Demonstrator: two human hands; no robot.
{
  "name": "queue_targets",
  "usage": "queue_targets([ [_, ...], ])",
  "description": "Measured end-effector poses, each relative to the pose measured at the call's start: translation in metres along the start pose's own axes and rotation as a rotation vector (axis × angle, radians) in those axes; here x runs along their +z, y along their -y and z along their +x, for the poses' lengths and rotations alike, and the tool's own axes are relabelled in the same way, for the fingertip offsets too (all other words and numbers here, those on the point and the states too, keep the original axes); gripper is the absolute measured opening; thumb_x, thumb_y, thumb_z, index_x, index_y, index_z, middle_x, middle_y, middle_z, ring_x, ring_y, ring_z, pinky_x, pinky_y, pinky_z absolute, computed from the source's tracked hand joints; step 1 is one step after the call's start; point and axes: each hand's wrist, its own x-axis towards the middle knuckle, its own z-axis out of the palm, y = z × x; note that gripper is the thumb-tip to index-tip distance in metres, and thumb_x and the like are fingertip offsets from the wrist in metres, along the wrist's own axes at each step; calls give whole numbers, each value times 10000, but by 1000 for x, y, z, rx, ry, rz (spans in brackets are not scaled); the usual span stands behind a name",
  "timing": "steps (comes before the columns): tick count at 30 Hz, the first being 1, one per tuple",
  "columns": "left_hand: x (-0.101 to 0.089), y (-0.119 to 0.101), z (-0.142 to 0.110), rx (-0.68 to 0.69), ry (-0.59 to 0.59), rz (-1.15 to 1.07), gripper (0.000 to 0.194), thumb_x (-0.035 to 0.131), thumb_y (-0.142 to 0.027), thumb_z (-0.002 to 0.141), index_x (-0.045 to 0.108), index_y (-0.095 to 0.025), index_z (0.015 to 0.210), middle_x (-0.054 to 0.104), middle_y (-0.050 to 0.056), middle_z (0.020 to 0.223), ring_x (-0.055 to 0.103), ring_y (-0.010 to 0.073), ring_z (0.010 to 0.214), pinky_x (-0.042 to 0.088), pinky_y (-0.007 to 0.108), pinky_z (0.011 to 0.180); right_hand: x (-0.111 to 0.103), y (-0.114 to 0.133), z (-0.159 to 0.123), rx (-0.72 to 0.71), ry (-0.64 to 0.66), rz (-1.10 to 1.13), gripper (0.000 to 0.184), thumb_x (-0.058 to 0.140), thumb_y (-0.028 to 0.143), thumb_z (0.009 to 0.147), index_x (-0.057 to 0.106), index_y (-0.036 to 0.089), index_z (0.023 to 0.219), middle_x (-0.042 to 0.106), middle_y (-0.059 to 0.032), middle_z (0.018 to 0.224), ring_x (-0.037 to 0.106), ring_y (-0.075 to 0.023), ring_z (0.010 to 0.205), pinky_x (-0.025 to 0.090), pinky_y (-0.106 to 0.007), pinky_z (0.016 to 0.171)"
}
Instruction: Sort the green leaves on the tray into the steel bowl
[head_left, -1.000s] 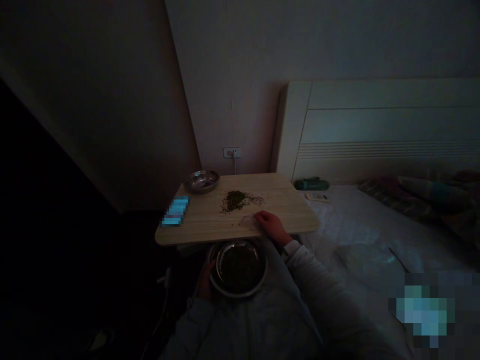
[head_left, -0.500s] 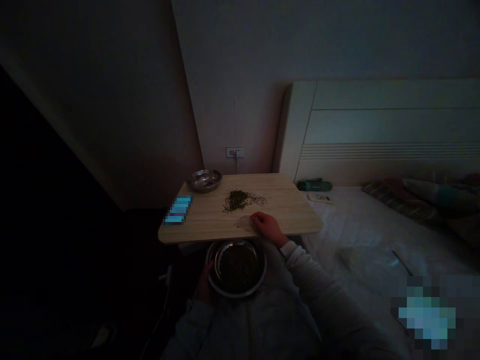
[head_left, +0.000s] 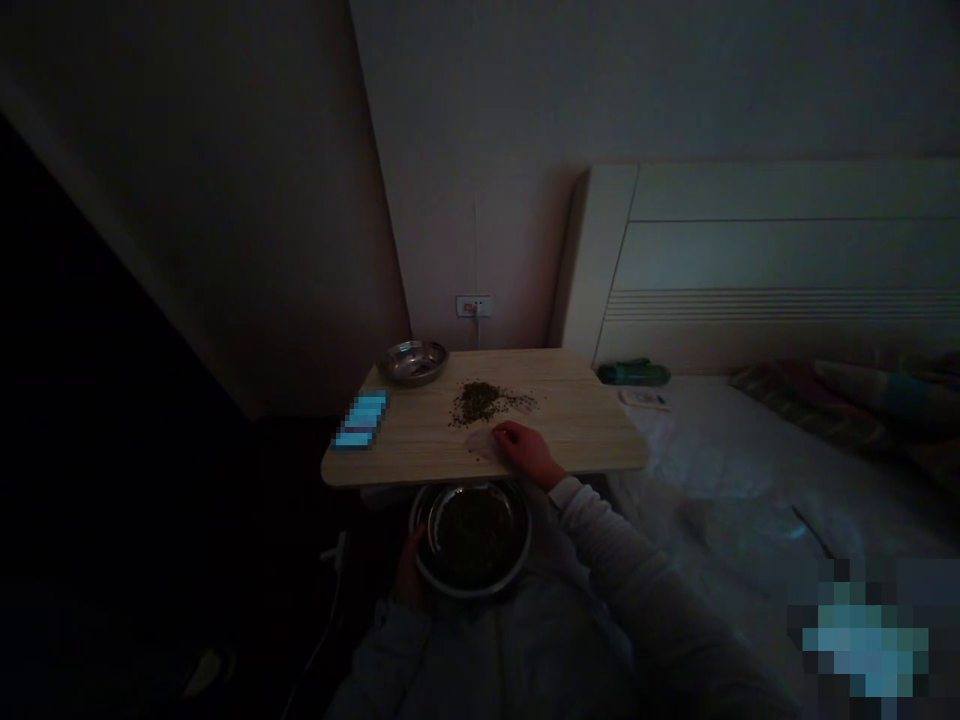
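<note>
My right hand (head_left: 527, 452) is over the front of the small wooden table (head_left: 420, 440). Its fingers are pinched on a thin, pale, see-through piece (head_left: 480, 443) that lies close to the tabletop; its exact kind is unclear in the dim light. Just beyond it spreads a pile of small dark green grains (head_left: 480, 402), with a few strays nearby. Below the table edge, my left hand (head_left: 409, 572) grips the left rim of a round metal bowl (head_left: 472, 593) at my lap. Dark green contents (head_left: 476, 535) cover the bowl's bottom.
A second metal bowl (head_left: 415, 364) stands at the table's back left, with a blurred-out bright phone-like object (head_left: 361, 420) before it. To the right is a bed (head_left: 675, 450) with a green bottle (head_left: 634, 373) and a pale remote (head_left: 645, 400). A wall socket (head_left: 473, 306) is behind.
My right hand has shifted slightly left with the see-through piece, which now lies a little farther left below the grains. My left hand stays on the bowl. The view has moved slightly.
</note>
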Motion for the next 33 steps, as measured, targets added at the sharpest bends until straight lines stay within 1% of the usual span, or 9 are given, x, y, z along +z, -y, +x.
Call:
queue_targets([
  [8,4,-4,-5,97,-106,-4,236,481,-152,825,717,-149,829,730,57,640,698,214,895,470,363,944,-2,6,-1,-84,90,-27,269,485,302,870,697,186,986,724,-67,917,635,-178,818,449,-267,739],
  [13,7,-4,-7,140,-91,46,238,506,-148,798,723,-157,896,740,54,663,676,225,972,454,360,965,-2,13,-12,-120,124,-13,266,489,293,874,703,188,994,729,-71,905,644,-183,817,450,-268,743],
  [16,9,-3,-10,79,-64,64,258,512,-189,795,722,-166,943,751,61,691,663,253,1007,471,396,949,-1,16,-23,-144,144,-1,250,503,301,868,704,211,985,732,-53,901,646,-177,814,453,-264,757],
  [18,9,-3,-9,44,-71,57,234,514,-198,795,725,-158,888,752,74,706,661,261,1012,472,403,948,-4,13,-29,-153,147,40,240,511,302,862,704,211,971,729,-46,910,644,-173,830,454,-260,766],
  [20,8,-2,-6,67,-99,56,202,518,-178,789,719,-165,811,746,66,687,662,248,1009,458,390,965,-12,6,-33,-124,103,108,246,504,308,861,699,197,961,723,-48,902,638,-165,821,455,-254,755],
  [23,5,-1,-1,100,-104,81,188,522,-169,786,708,-182,758,726,46,632,668,239,995,444,392,979,-29,-11,-33,30,-2,174,272,491,324,850,690,160,936,689,-37,727,603,-153,667,443,-250,643],
  [25,4,0,2,94,-96,95,192,519,-177,793,710,-185,778,721,45,624,671,238,988,440,395,982,-40,-21,-28,105,-71,191,267,489,311,835,686,152,921,671,-27,700,586,-147,645,431,-247,619],
  [28,2,2,4,70,-69,96,215,504,-190,806,715,-185,850,730,51,652,676,239,976,453,405,966,-47,-27,-18,140,-89,176,260,491,297,824,685,146,909,663,-24,695,582,-143,648,427,-248,631],
  [33,3,5,3,24,2,105,229,513,-234,809,707,-184,920,747,80,746,670,266,990,473,443,936,-42,-26,-5,127,-98,96,234,498,267,822,695,162,893,691,-41,746,599,-147,675,431,-250,657],
])
